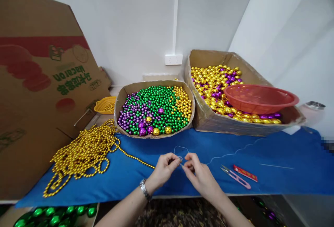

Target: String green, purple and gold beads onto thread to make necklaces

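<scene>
My left hand [164, 168], with a watch on its wrist, pinches the end of a thin clear thread [229, 154] over the blue cloth [273, 178]. My right hand [196, 172] meets it fingertip to fingertip, pinching the same thread, which forms a small loop [181, 148] just above the fingers. A strand of gold beads [80, 154] runs from a big pile at the left towards my left hand. Right behind my hands stands a cardboard tray [122, 96] of green, purple and gold beads.
A larger cardboard box [206, 115] of gold and purple balls holds a red plastic basket [259, 98] at the back right. Pink snips [236, 176] and a red lighter [245, 173] lie right of my hands. Flattened cardboard [39, 91] leans at the left beside a yellow basket [104, 104].
</scene>
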Action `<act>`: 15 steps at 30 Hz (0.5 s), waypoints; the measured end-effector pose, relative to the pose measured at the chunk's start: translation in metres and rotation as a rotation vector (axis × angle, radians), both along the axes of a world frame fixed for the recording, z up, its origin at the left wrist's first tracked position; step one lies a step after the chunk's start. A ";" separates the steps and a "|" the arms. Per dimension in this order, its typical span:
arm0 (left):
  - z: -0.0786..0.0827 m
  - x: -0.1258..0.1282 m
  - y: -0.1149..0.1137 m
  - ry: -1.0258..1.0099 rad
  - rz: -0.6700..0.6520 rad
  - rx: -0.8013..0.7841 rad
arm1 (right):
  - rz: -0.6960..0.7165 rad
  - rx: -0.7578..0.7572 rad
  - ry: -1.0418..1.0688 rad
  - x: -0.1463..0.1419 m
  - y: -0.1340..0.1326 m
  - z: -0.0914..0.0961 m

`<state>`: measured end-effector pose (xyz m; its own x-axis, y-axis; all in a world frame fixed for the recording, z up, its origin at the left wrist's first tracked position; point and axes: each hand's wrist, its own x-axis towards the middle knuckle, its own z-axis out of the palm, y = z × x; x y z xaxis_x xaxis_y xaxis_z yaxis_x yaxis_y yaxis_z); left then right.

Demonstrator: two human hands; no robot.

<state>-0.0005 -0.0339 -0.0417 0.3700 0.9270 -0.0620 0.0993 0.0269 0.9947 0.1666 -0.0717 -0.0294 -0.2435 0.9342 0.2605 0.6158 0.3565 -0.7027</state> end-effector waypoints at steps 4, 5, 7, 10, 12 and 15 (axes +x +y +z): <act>0.005 -0.004 0.001 0.010 -0.088 -0.001 | 0.004 0.072 -0.021 0.011 0.002 0.003; 0.006 -0.004 0.001 0.005 -0.123 -0.002 | 0.014 0.093 -0.027 0.012 0.003 0.002; 0.007 -0.005 0.001 -0.011 -0.201 -0.039 | 0.034 0.116 -0.028 0.011 0.006 0.000; 0.003 -0.004 -0.001 -0.030 -0.258 -0.176 | 0.069 0.141 -0.033 0.008 0.010 -0.001; 0.000 -0.002 -0.002 -0.057 -0.232 -0.252 | 0.073 0.160 -0.033 0.006 0.010 -0.002; -0.003 0.001 -0.003 -0.112 -0.125 -0.258 | -0.009 0.239 -0.045 0.005 0.006 -0.002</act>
